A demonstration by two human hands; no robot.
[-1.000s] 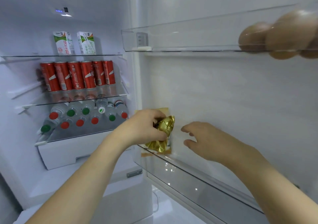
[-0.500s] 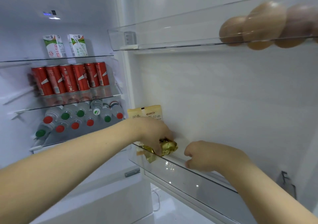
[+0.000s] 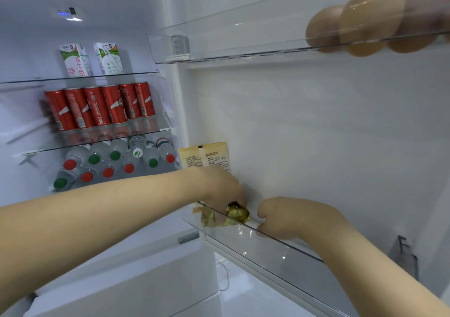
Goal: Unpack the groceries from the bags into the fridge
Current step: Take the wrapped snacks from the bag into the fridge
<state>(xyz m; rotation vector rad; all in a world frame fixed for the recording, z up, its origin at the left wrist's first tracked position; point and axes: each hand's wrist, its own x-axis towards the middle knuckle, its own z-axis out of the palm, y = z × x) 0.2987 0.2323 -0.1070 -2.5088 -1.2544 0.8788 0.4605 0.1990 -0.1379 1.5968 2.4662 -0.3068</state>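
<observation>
The fridge stands open. My left hand [image 3: 220, 186] reaches into the lower door shelf [image 3: 272, 246] and holds a crumpled gold foil packet [image 3: 237, 214], which sits low inside the shelf behind its clear front wall. A yellow pouch [image 3: 207, 157] stands upright in the same shelf, just behind my left hand. My right hand [image 3: 289, 218] is curled inside the shelf a little to the right of the foil packet; its fingertips are hidden, and I see nothing in it.
Brown eggs [image 3: 365, 17] lie in the upper door shelf [image 3: 219, 46]. Inside the fridge, two milk cartons [image 3: 91, 59] stand on the top glass shelf, several red cans [image 3: 99, 106] below them, and several water bottles [image 3: 117, 160] lie under those. A white drawer [image 3: 126, 275] is at the bottom.
My left hand has carried the gold foil packet down from in front of the shelf into it. My right hand has dropped into the shelf beside it. The view has shifted right.
</observation>
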